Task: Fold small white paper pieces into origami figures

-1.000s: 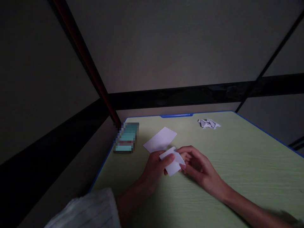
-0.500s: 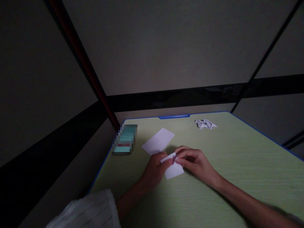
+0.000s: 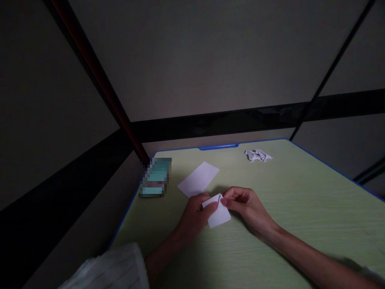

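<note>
A small folded piece of white paper (image 3: 219,216) is held between both hands above the table, with a crease or flap line near its upper edge. My left hand (image 3: 197,212) is closed on its left side, thumb lying flat across the top face. From the right, my right hand (image 3: 243,202) pinches the upper right corner with thumb and forefinger. The left fingers beneath the paper are hidden. Just beyond my left hand, a flat white sheet of paper (image 3: 198,179) lies on the table.
The pale green table (image 3: 288,200) has a blue edge. At the back right lie folded white paper shapes (image 3: 258,155). A blurred-out teal phone-like object (image 3: 156,176) rests at the left edge. A blue strip (image 3: 219,147) sits on the back edge, before a dark-banded wall (image 3: 192,124).
My right thumb and fingers have shifted slightly at the paper's upper corner, and the flap there now lies flatter. The whole view has moved a little; the other things stay put.
</note>
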### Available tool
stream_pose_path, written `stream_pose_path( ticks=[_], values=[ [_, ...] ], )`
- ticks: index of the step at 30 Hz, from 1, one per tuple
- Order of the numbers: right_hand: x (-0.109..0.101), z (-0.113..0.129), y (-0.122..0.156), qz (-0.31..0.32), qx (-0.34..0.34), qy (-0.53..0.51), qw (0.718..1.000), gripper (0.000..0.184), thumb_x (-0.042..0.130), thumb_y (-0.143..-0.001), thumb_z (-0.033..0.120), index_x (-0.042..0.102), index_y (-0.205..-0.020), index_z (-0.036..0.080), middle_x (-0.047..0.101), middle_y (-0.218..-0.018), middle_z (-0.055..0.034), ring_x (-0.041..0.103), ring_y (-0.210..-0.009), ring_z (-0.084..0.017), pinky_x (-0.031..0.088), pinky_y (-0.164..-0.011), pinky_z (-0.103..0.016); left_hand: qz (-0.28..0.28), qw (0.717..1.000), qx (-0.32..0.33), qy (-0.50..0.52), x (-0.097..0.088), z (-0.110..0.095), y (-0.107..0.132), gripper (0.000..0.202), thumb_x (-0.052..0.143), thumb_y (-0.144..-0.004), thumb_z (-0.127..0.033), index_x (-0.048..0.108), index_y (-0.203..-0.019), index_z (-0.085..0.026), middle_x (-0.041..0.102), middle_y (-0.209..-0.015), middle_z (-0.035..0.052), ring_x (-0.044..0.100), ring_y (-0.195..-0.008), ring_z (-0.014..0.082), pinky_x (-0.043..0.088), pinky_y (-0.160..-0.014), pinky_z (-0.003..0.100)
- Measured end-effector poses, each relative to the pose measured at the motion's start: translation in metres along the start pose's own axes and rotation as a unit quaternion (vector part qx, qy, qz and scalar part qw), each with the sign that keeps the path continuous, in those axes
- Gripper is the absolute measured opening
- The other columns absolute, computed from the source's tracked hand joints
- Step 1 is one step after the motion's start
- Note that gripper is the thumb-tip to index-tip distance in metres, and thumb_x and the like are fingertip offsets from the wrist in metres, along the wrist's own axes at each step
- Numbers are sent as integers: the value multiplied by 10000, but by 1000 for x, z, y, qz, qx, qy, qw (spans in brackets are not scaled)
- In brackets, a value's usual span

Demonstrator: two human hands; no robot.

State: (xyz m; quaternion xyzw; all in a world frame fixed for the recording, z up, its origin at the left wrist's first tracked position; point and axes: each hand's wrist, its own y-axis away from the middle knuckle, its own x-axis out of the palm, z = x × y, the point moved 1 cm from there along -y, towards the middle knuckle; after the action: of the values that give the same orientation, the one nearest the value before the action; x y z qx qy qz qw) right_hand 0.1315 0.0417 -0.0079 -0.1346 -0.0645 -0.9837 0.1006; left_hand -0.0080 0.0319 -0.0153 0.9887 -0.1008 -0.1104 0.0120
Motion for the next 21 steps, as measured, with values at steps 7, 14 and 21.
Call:
stream_pose_path(
  ticks=[7,14,21],
  values=[
    [-2,-2,-1,7,-16,2,1000,165,723,-506,213,579,-494,132,553,-495,28,445,-457,-68,316,-464,-208,-9,998,-41,50,0,-4,0,250,562,-635,-362,539,-590,-117,460,-484,-33,414,-458,84,298,-429,192],
    [-2,-1,-2,2,-5,2,1000,114,702,-499,169,596,-474,135,560,-493,26,451,-467,-72,320,-481,-216,-25,999,-30,7,0,-9,1,197,596,-607,-277,547,-513,-111,441,-463,-37,373,-472,79,270,-451,195],
    [-2,-4,-2,-21,22,-2,1000,137,720,-477,191,598,-462,130,572,-490,15,459,-464,-73,317,-473,-216,-21,999,-31,-31,-1,-6,1,193,582,-630,-290,563,-558,-111,471,-498,-21,394,-489,93,275,-451,201]
  ],
)
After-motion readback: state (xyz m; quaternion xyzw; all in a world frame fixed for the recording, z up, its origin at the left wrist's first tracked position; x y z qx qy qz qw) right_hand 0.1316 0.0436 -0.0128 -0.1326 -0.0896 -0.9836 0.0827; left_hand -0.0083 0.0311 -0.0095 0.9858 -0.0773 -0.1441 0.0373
